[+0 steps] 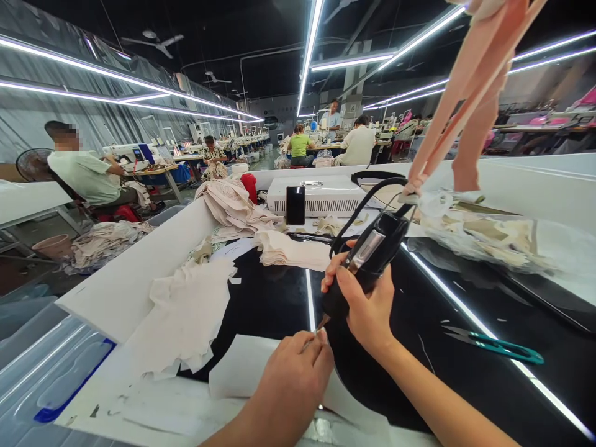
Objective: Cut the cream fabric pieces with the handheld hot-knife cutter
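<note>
My right hand (365, 307) grips a black corded hand tool (372, 251) with a silver panel, its thin tip pointing down at the worktop. My left hand (293, 372) is closed, its fingertips pinching a small pale piece right at the tool's tip, over a white sheet (233, 372) on the glossy black tabletop (447, 298). The tool's black cable (361, 202) loops up and back toward a white machine box (321, 195).
Teal thread snips (498, 345) lie at the right. Stacks of cream fabric pieces (288, 248) and white cut scraps (186, 310) lie left and behind. A bag of fabric (475, 233) sits at the right, peach straps (470, 93) hang above. Other seated people work at sewing tables behind.
</note>
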A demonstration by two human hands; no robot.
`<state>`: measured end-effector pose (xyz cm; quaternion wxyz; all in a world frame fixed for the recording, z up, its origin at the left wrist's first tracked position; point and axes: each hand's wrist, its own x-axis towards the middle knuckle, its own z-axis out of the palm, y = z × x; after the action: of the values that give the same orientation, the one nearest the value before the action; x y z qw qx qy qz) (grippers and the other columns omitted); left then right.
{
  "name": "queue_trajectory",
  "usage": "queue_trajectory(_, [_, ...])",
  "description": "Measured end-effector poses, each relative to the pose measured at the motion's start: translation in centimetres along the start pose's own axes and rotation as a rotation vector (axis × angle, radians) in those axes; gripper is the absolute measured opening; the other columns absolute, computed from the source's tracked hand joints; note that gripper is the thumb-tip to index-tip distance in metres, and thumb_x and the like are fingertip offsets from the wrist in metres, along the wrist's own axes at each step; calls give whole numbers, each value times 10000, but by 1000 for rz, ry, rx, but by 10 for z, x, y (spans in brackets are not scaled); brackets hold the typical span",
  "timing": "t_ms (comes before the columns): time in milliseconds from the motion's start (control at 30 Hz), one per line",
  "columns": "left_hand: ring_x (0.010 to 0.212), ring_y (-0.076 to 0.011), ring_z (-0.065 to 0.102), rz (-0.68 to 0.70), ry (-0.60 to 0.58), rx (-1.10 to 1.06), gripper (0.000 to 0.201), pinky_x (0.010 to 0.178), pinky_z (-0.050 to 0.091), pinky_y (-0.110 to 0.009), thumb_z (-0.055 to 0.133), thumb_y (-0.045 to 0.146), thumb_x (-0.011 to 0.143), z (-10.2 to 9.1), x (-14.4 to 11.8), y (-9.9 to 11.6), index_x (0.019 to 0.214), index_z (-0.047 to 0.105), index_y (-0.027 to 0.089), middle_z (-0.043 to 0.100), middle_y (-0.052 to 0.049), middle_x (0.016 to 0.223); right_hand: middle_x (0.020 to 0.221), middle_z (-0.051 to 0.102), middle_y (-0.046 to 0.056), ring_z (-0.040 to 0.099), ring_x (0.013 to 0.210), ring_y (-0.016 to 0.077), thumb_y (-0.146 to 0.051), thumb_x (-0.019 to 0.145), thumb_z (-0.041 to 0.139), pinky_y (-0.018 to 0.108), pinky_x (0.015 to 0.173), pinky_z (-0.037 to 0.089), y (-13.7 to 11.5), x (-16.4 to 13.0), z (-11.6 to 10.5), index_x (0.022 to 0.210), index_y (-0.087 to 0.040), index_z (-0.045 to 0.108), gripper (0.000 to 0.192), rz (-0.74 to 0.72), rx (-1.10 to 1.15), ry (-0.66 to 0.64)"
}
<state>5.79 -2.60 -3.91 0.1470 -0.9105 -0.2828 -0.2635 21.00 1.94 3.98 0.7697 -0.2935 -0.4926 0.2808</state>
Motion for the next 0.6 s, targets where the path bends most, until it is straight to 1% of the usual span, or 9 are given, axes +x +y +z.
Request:
queue_trajectory(133, [883,-200,761,22,-7,6,287,828,648,-343,436,-6,1081,2,0,-1,1305,610,36,761,-64,960,792,677,-69,622,561,130,-244,928,735,293,549,574,2,0,1,1158,-283,571,284,-8,-10,-6])
queue_trajectory(200, [891,-207,757,23,-7,9,262,822,653,-351,456,3,1078,0,0,-2,1288,610,30,762,-67,955,800,674,-74,620,566,129,-255,932,748,292,553,574,3,1,1,1172,-290,556,309,4,6,-12])
queue_trajectory(267, [928,-220,757,10,-23,-8,248,823,655,-356,503,28,1073,-4,0,-3,1300,604,34,768,-70,970,816,673,-75,624,577,128,-275,926,779,288,554,572,2,4,0,1132,-293,537,318,11,21,-13])
queue_trajectory(367, [1023,-230,751,-23,-82,-85,220,848,654,-364,564,87,1072,-13,0,-9,1283,619,109,787,-70,1081,869,675,-64,636,602,129,-302,913,818,292,559,571,-6,8,-5,1029,-296,504,334,-3,13,7])
queue_trajectory(433, [1086,-226,740,-64,-140,-135,157,884,649,-368,593,122,1071,-20,0,-16,1217,637,157,788,-63,1176,895,674,-57,641,618,135,-323,913,833,303,562,573,-14,9,-11,1023,-301,512,340,-13,-13,7])
queue_trajectory(500, [1126,-220,731,-110,-184,-148,103,927,640,-368,607,140,1070,-26,1,-26,1157,645,181,782,-56,1243,896,677,-53,648,632,145,-347,914,846,316,570,577,-23,7,-19,1033,-303,533,337,-9,-54,-4])
queue_trajectory(600, [1151,-214,729,-107,-172,-84,115,977,625,-374,566,141,1089,-32,0,-38,1153,654,181,767,-76,1305,887,691,-45,663,646,158,-377,911,861,329,585,590,-32,-1,-31,1056,-298,569,335,30,-96,-12])
